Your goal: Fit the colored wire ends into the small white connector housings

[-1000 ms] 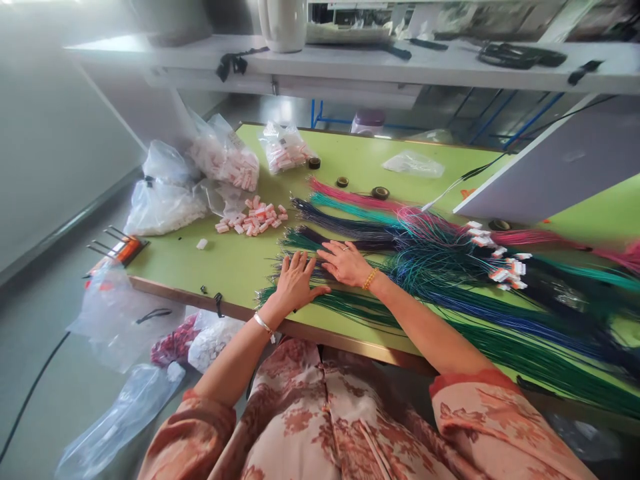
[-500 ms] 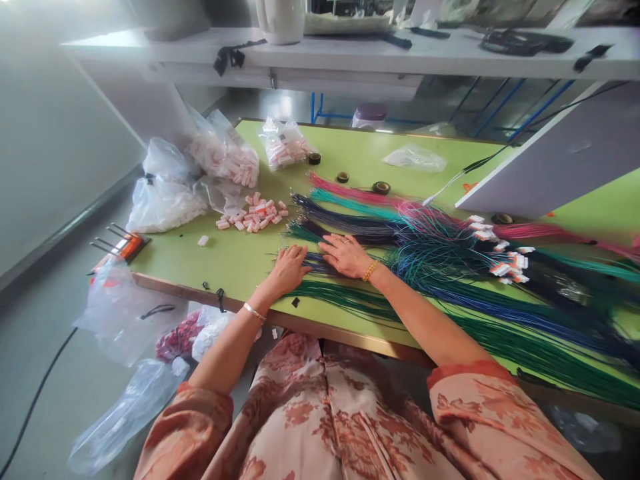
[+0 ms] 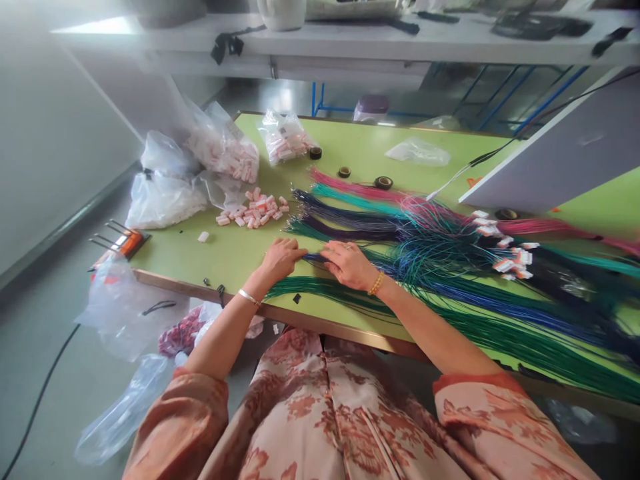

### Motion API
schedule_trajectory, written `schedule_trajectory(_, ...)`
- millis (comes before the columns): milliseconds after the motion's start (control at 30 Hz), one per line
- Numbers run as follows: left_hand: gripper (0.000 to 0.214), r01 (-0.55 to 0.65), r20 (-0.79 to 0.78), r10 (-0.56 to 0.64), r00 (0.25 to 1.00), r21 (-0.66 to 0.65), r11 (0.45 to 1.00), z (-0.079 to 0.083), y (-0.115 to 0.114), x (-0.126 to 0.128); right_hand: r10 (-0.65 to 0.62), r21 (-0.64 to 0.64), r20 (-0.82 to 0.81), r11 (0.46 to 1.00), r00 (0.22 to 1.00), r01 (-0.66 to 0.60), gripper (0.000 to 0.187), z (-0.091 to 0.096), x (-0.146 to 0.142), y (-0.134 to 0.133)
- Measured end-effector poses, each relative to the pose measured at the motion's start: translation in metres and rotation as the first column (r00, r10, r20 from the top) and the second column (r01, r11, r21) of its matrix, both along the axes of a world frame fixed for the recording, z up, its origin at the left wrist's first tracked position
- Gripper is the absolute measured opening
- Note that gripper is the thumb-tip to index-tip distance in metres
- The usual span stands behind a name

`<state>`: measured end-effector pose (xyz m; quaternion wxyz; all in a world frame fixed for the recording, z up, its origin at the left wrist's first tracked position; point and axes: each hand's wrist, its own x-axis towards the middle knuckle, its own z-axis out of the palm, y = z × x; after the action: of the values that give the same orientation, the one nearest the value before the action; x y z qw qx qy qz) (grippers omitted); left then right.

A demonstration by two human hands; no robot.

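Observation:
My left hand is closed over the left end of a bundle of blue wires, low over the green table. Just to its right, my right hand bends its fingers down around the same wires, a short stretch showing between the two hands. Green wires run along the near side of my hands. Dark wires, teal wires and pink wires lie beyond them. Farther right, white and orange connectors cluster on the wires.
A loose pile of small pink-white connectors lies beyond my left hand. Several plastic bags stand at the back left, near rolls of black tape. An orange pronged holder sits at the left corner. A shelf spans the back.
My left hand has shifted slightly left and closed more tightly at the wire ends. My right hand's fingers have curled from lying flatter. The near green wires' ends show farther left.

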<state>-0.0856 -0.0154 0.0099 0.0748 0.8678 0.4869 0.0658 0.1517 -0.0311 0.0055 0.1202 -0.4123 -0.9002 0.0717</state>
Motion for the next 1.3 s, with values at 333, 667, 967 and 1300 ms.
schedule_trajectory(333, 0.044, 0.026, 0.059, -0.025, 0.998, -0.018, 1.0, -0.01, 0.01, -0.009, 0.083, -0.045, -0.002, 0.996, 0.997, -0.083, 0.033, 0.012, -0.02, -0.025)
schedule_trajectory(667, 0.037, -0.272, 0.341, 0.206, 0.917, 0.158, 0.949, 0.001, -0.005, -0.054, 0.114, -0.155, 0.097, 0.983, 0.989, -0.098, 0.031, 0.019, -0.063, -0.032)
schedule_trajectory(967, 0.072, -0.856, 0.177, 0.843, 0.507, -0.01, 0.517, -0.013, 0.042, -0.163, 0.097, -0.096, -0.022, 0.99, 0.995, -0.099, 0.023, -0.003, -0.068, -0.037)
schedule_trajectory(1300, 0.052, -0.653, 0.275, 0.605, 0.747, 0.131, 0.746, -0.022, 0.056, -0.117, 0.103, -0.039, -0.159, 0.993, 0.982, -0.11, 0.023, -0.019, -0.066, -0.038)
